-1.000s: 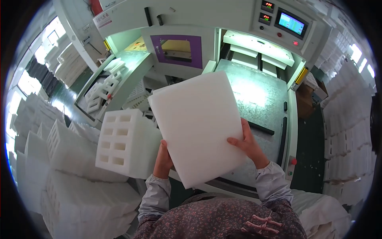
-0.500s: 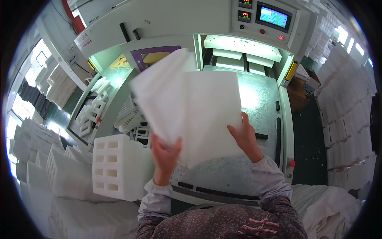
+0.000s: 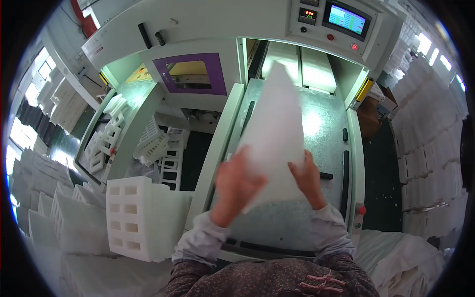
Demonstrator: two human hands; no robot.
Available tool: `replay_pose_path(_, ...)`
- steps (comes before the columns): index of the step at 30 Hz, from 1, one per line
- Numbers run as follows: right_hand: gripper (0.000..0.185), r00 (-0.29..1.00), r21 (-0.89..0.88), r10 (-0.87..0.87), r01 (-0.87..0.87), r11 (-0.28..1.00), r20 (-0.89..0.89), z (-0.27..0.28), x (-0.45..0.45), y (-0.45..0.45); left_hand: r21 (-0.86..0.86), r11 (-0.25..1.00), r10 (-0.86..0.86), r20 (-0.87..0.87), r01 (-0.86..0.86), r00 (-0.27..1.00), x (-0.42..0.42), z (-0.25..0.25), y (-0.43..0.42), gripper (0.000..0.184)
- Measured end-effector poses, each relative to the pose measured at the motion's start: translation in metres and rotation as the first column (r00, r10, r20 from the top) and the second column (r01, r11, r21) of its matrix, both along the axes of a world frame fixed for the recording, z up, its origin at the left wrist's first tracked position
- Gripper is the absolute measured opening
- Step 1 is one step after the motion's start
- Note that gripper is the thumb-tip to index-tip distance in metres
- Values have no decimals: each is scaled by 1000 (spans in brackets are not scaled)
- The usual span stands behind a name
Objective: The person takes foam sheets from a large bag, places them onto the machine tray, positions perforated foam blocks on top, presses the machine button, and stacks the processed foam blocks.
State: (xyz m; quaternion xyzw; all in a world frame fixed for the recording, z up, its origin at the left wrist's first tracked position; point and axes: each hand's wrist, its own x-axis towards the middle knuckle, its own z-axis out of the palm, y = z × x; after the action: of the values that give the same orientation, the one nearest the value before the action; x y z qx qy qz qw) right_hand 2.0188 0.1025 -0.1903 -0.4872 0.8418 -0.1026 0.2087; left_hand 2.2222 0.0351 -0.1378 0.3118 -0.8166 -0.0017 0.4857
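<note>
A white foam sheet point(image 3: 277, 133), blurred by motion, is held tilted above the metal plate point(image 3: 321, 116) of the machine. My left hand point(image 3: 237, 183) grips its left edge, the thumb across the near face and the fingers smeared. At the right edge, my right hand point(image 3: 308, 178) pinches the sheet between thumb and fingers. Whether one or two sheets are stacked there, I cannot tell.
To the left stands a stack of white foam pieces with square openings point(image 3: 131, 218). Black strips point(image 3: 346, 173) lie along the plate's right side. A control screen point(image 3: 346, 20) and a red button point(image 3: 362, 210) are at the right. Foam scraps point(image 3: 151, 141) lie left of the plate.
The spread white sheets have come together into a narrower shape. My left hand has moved right toward my right hand. Inside the machine, the white panels have changed position.
</note>
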Motion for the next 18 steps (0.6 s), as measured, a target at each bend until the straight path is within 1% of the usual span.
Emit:
replay_pose_path(1, 72, 967, -109, 9, 19, 994, 253, 5, -5, 6, 657, 752, 72, 0, -54, 997, 22, 21, -7, 48)
replay_pose_path(2, 74, 872, -205, 47, 62, 977, 487, 9, -10, 15, 709, 688, 55, -266, 157, 962, 41, 25, -23, 47)
replay_pose_path(3, 76, 721, -286, 105, 133, 949, 685, 10, -15, 22, 696, 615, 62, -511, 370, 858, 53, 29, -33, 45)
replay_pose_path(4, 77, 527, -349, 186, 227, 909, 829, 12, -17, 27, 657, 525, 95, -677, 541, 730, 56, 34, -32, 43)
replay_pose_path(5, 77, 527, -351, 183, 239, 905, 830, 14, -17, 29, 657, 521, 84, -676, 546, 733, 58, 32, -31, 43)
replay_pose_path(7, 76, 298, -309, 242, 202, 930, 923, 17, -16, 31, 703, 460, 141, -661, 543, 737, 68, 21, -23, 42)
replay_pose_path(9, 75, 46, -277, 273, 135, 951, 961, 21, -12, 28, 744, 404, 212, -642, 532, 737, 77, 12, -17, 41)
replay_pose_path(10, 75, 42, -275, 272, 128, 953, 961, 23, -8, 27, 746, 407, 218, -640, 527, 737, 80, 8, -15, 41)
replay_pose_path(14, 73, 137, -266, 255, 62, 962, 957, 36, 12, 24, 800, 487, 225, -502, 350, 835, 87, -2, -6, 42)
replay_pose_path(15, 73, 140, -265, 255, 58, 962, 957, 37, 14, 22, 799, 487, 228, -505, 352, 832, 87, -1, -5, 42)
replay_pose_path(16, 72, 282, -364, 331, 71, 929, 900, 36, 15, 21, 804, 523, 238, -457, 284, 857, 86, 3, -4, 43)
replay_pose_path(18, 70, 544, -552, 439, 54, 832, 715, 31, 18, 18, 797, 587, 263, -354, 143, 897, 86, 10, -3, 43)
